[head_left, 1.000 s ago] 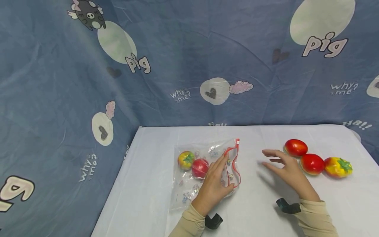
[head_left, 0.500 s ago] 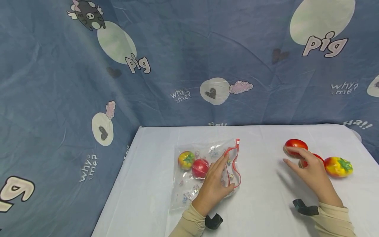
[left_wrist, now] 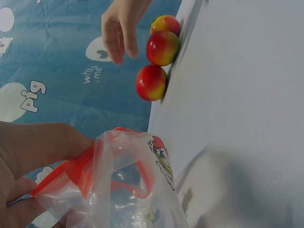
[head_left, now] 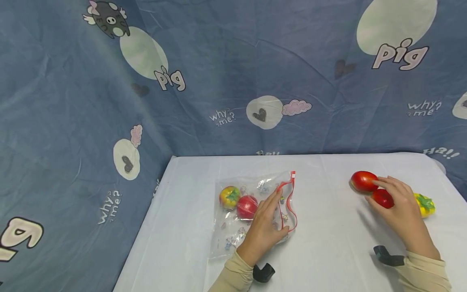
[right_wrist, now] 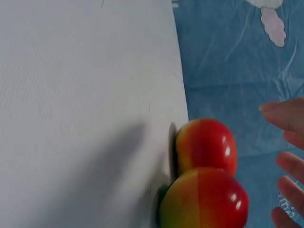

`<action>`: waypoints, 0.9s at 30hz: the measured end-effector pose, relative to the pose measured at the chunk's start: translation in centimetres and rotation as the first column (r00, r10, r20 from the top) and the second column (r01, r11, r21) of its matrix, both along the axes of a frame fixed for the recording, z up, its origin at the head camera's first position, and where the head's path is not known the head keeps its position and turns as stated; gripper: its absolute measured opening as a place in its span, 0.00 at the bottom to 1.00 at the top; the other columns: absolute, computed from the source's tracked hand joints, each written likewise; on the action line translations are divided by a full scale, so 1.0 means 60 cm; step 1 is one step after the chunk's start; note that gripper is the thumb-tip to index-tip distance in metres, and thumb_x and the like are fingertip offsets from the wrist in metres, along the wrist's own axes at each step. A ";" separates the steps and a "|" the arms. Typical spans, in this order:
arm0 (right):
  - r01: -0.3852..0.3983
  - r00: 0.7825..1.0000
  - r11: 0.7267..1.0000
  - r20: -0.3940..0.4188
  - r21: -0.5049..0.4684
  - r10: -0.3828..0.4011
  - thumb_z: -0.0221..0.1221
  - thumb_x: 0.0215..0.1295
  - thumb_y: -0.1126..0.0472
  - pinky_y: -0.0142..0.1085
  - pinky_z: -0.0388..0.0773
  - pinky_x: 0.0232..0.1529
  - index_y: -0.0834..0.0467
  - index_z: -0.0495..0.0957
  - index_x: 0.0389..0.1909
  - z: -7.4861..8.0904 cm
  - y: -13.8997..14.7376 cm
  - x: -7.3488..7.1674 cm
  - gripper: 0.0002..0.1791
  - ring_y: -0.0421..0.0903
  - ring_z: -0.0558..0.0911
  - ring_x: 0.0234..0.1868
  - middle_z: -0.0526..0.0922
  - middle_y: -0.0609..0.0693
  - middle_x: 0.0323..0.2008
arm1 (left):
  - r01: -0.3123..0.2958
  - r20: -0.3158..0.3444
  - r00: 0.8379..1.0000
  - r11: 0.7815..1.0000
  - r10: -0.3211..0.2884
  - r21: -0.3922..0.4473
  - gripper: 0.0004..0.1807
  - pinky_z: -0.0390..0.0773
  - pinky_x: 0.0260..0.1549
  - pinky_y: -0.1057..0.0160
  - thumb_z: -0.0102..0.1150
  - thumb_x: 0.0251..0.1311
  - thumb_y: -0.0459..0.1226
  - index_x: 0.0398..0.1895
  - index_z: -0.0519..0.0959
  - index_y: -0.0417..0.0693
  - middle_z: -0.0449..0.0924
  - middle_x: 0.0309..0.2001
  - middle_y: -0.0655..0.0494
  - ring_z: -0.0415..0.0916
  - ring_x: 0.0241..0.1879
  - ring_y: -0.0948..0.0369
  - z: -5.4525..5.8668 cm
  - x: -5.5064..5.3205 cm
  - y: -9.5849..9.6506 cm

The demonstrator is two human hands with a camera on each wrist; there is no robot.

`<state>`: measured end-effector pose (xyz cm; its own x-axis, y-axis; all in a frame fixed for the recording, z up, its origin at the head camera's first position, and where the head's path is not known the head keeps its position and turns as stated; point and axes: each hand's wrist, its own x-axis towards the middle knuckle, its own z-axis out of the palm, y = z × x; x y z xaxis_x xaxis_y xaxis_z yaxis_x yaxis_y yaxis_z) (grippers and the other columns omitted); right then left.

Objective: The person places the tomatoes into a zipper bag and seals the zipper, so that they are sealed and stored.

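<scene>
My left hand (head_left: 263,229) holds the mouth of a clear plastic zip bag (head_left: 227,233); in the left wrist view its thumb and fingers grip the red zip edge (left_wrist: 83,173). Inside the bag lie a yellow-red fruit with a green top (head_left: 230,197) and a dark red round fruit (head_left: 247,207). At the right my right hand (head_left: 406,211) hovers over a glossy red-yellow fruit (head_left: 382,198), fingers spread; the right wrist view shows them apart from the fruit. Touching or close beside it are another red-yellow fruit (head_left: 364,181) and a yellow-red one with green leaves (head_left: 424,205), partly hidden by the hand.
A white cloth covers the table (head_left: 175,227). Behind and to the left hangs a blue printed curtain (head_left: 204,52). Black devices (head_left: 263,272) are worn at both wrists.
My right hand has moved rightward, from left of the loose fruits to above the middle one. The left hand and the bag have stayed in place.
</scene>
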<state>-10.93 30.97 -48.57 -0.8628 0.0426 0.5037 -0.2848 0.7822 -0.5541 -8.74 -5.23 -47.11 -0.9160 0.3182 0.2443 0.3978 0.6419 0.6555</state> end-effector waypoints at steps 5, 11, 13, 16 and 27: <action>0.026 0.996 0.999 0.083 0.021 -0.028 0.74 0.49 0.72 0.77 0.66 0.61 0.69 0.77 0.60 -0.001 0.009 0.000 0.33 0.72 0.67 0.64 0.73 0.72 0.63 | 0.001 -0.010 1.000 1.000 -0.001 -0.007 0.58 0.65 0.76 0.42 0.81 0.46 0.33 0.81 0.59 0.52 0.62 0.80 0.57 0.62 0.78 0.56 -0.001 0.000 0.000; 0.033 0.976 0.998 0.213 0.059 -0.045 0.72 0.56 0.67 0.78 0.69 0.54 0.69 0.75 0.61 -0.007 0.015 -0.001 0.31 0.73 0.66 0.63 0.72 0.73 0.63 | 0.001 -0.026 1.000 1.000 -0.001 -0.018 0.57 0.68 0.75 0.50 0.81 0.46 0.34 0.81 0.59 0.52 0.63 0.80 0.57 0.63 0.78 0.57 -0.004 -0.001 0.001; 0.033 0.971 0.997 0.235 0.067 -0.048 0.71 0.57 0.66 0.78 0.68 0.55 0.68 0.75 0.61 -0.010 0.018 -0.001 0.31 0.73 0.65 0.63 0.72 0.73 0.63 | -0.001 -0.029 1.000 1.000 0.001 -0.019 0.57 0.69 0.74 0.52 0.81 0.46 0.34 0.81 0.59 0.54 0.63 0.79 0.57 0.64 0.77 0.57 -0.005 -0.002 0.001; 0.038 0.963 0.996 0.262 0.075 -0.056 0.70 0.59 0.64 0.77 0.67 0.57 0.69 0.75 0.61 -0.014 0.023 -0.001 0.29 0.73 0.64 0.63 0.71 0.74 0.63 | -0.006 -0.025 1.000 1.000 0.006 -0.014 0.57 0.71 0.73 0.53 0.81 0.46 0.34 0.81 0.59 0.55 0.63 0.79 0.57 0.67 0.74 0.57 -0.005 -0.001 0.001; 0.061 0.917 0.990 0.384 0.129 -0.106 0.71 0.60 0.60 0.78 0.71 0.52 0.71 0.72 0.64 -0.017 0.034 0.000 0.34 0.74 0.64 0.62 0.69 0.76 0.63 | 0.006 0.002 1.000 1.000 -0.006 -0.015 0.58 0.64 0.76 0.45 0.81 0.46 0.33 0.82 0.58 0.54 0.62 0.80 0.56 0.62 0.78 0.57 -0.001 0.000 0.000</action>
